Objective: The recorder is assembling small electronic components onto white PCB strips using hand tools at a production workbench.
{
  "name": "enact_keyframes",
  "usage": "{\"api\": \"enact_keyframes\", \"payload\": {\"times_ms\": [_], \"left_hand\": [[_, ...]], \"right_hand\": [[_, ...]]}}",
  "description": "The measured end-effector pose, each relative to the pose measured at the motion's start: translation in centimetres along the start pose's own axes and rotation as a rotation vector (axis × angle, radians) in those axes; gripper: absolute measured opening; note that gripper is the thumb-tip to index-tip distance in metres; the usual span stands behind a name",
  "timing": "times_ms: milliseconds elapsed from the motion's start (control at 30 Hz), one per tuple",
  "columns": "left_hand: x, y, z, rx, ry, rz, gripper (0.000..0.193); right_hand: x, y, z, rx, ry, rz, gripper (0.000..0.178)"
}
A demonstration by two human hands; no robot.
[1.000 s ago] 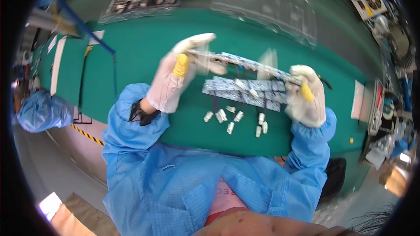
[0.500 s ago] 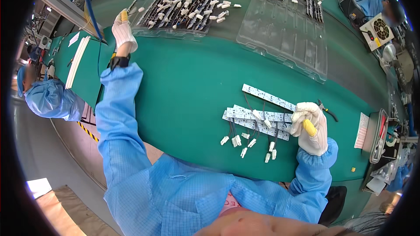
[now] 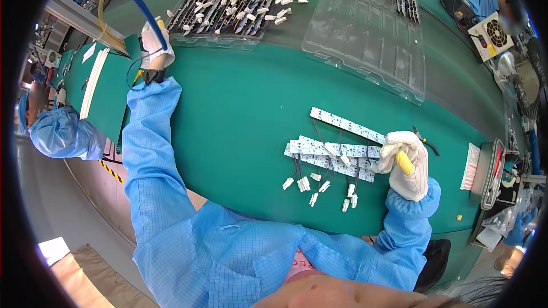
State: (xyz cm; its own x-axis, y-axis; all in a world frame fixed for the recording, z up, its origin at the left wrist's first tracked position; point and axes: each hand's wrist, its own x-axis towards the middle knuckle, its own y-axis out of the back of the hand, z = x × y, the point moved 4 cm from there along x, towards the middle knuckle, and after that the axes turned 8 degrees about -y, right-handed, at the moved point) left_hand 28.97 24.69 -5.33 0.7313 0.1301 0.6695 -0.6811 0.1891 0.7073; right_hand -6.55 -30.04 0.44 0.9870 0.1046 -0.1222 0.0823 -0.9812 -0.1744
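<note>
My right hand [image 3: 406, 165], in a white glove with a yellow fingertip, is closed on the right ends of several white circuit board strips [image 3: 337, 149]. The strips fan out to the left over the green mat, the top one apart from the rest. Thin dark wires with white connectors [image 3: 303, 184] hang from them. My left hand [image 3: 155, 45], gloved alike, reaches far forward to the left corner of a clear tray [image 3: 251, 43] full of wired strips. Its fingers look closed, but a blue hose [image 3: 140, 8] crosses in front and what they hold cannot be made out.
A second clear tray [image 3: 359, 51] with a few strips lies at the far right. Pliers [image 3: 427, 141] rest beside my right hand. White rods [image 3: 94, 82] lie at the left, near a person in blue [image 3: 65, 131]. A metal box [image 3: 492, 177] stands at the right edge.
My left hand has drawn back slightly toward me, and the blue hose now passes in front of it. My right hand keeps its hold on the circuit board strips.
</note>
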Motion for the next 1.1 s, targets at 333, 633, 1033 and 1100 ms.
{"api": "enact_keyframes", "payload": {"times_ms": [333,633,1033,1100], "left_hand": [[-12.5,15.8,26.8,-1.078,-0.326,-0.664,0.036],[-19.3,17.6,30.8,-1.829,-0.129,-0.896,0.091],[-20.9,17.2,29.1,-1.604,-0.047,-0.810,0.047],[-20.5,17.7,29.0,-1.533,-0.281,-0.611,0.046]], "right_hand": [[0.8,2.7,1.5,-1.266,0.198,0.319,0.040],[-1.1,1.2,-0.5,0.235,0.193,0.215,0.052],[-0.8,0.6,-0.3,-0.017,0.100,0.277,0.050],[-0.9,0.9,-0.1,-0.049,0.100,0.272,0.053]]}}
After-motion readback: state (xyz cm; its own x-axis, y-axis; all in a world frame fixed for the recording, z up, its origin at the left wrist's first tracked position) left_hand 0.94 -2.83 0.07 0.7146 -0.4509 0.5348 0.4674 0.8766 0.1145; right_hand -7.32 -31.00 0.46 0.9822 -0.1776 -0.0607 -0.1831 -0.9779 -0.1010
